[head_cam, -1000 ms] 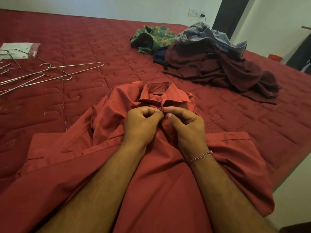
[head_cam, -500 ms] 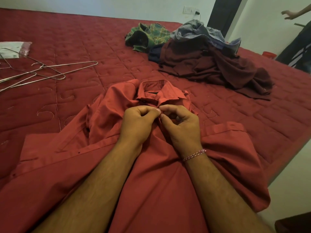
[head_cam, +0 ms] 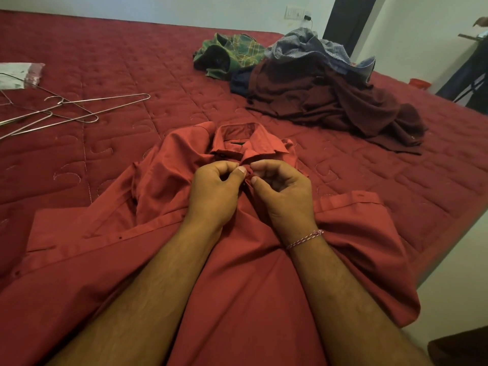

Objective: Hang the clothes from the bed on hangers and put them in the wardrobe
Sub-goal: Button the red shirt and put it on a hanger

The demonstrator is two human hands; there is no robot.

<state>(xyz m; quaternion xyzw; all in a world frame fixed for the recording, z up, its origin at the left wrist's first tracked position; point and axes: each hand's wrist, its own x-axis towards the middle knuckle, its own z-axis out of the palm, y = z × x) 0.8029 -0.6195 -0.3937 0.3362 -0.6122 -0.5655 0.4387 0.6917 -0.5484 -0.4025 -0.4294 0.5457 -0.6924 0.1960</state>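
Red shirt (head_cam: 237, 286) lies flat on the bed (head_cam: 132, 48), left hand (head_cam: 214, 191) and right hand (head_cam: 282, 194) together pinching its placket below the collar, while hangers (head_cam: 79, 109) and heaped clothes (head_cam: 317, 88) beyond wait untouched, so most work remains.

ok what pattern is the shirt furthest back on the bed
Green plaid shirt with yellow lines, clearest in the head view.

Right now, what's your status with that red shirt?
Left hand and right hand pinching red shirt placket below collar. Wire hangers untouched, far left. Nothing in the way.
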